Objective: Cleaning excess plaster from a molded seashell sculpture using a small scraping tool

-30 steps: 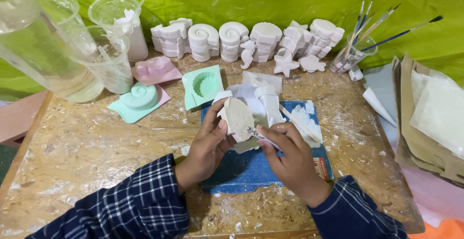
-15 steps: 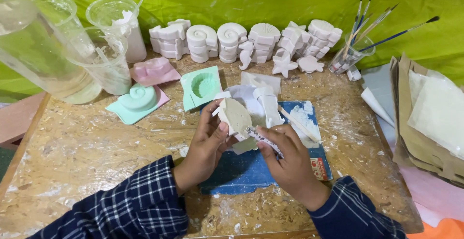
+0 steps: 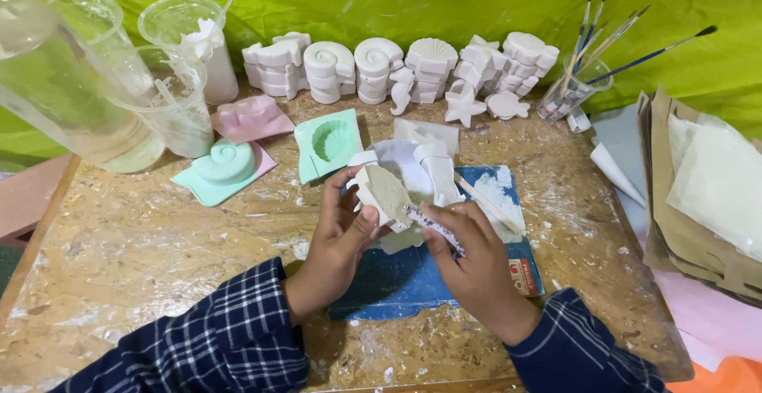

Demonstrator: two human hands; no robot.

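Observation:
My left hand [image 3: 337, 242] grips a pale plaster casting [image 3: 382, 193] and holds it tilted above a blue mat [image 3: 397, 278]. My right hand [image 3: 472, 262] is closed on a thin plaster-speckled tool [image 3: 432, 228], whose tip lies against the lower right edge of the casting. Both sleeves are dark blue plaid. Under the hands lie white plaster scraps and a small white block [image 3: 439, 172] on the mat.
A row of white shell and starfish castings [image 3: 397, 71] lines the back. Green [image 3: 328, 140], mint [image 3: 224, 169] and pink [image 3: 252, 115] moulds lie at left-centre. Clear plastic cups [image 3: 95, 83] stand at the far left, a brush jar [image 3: 573, 91] at back right, stacked card and paper [image 3: 702, 202] at right.
The tool in my right hand has slid slightly along the casting's edge; my left hand has turned the casting a little. Everything else is still.

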